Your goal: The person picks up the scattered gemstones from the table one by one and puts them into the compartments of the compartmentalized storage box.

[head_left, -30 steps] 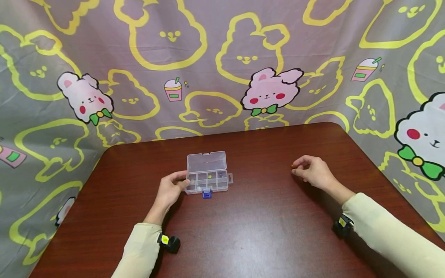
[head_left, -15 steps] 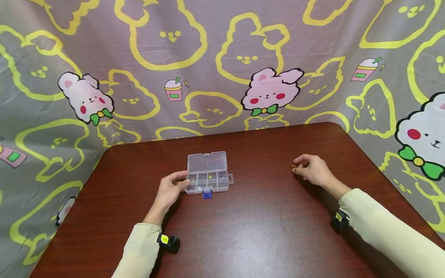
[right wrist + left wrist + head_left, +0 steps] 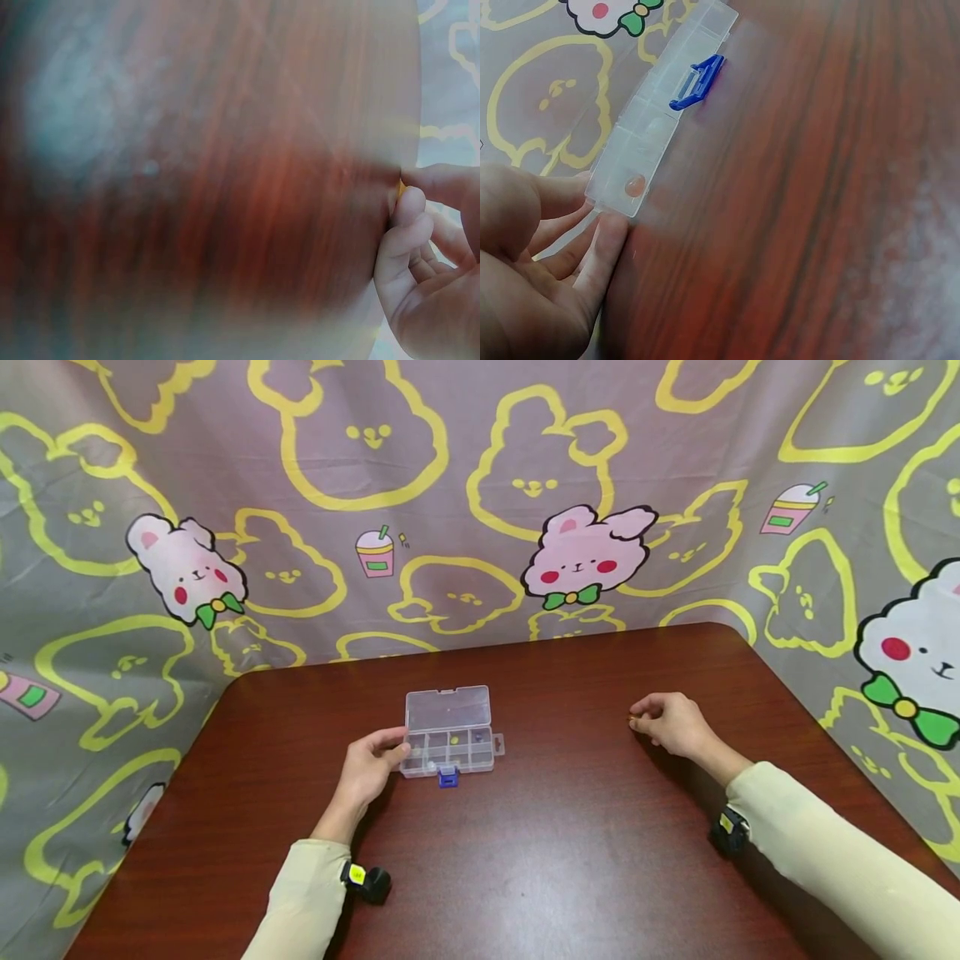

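Observation:
A clear plastic compartment box [image 3: 447, 752] stands on the table with its lid [image 3: 447, 708] raised at the back. My left hand [image 3: 369, 770] holds the box by its left end, thumb at the near corner. Small pieces lie in several compartments, among them a yellow one [image 3: 454, 740] and a bluish one [image 3: 479, 738]. An orange-brown round piece [image 3: 635, 185] shows through the wall in the left wrist view. Far to the right, my right hand [image 3: 672, 725] pinches a small amber piece [image 3: 400, 187] at the tabletop, mostly hidden by the fingertips.
A blue latch [image 3: 448, 777] hangs from the box's front edge, and a hanging tab [image 3: 499, 744] juts from its right end. The dark wooden table [image 3: 555, 827] has a patterned curtain [image 3: 465, 468] behind and at both sides.
The amber piece showed more plainly half a second ago; now the right fingertips cover more of it. My right forearm has shifted slightly left. The left hand and box hold still.

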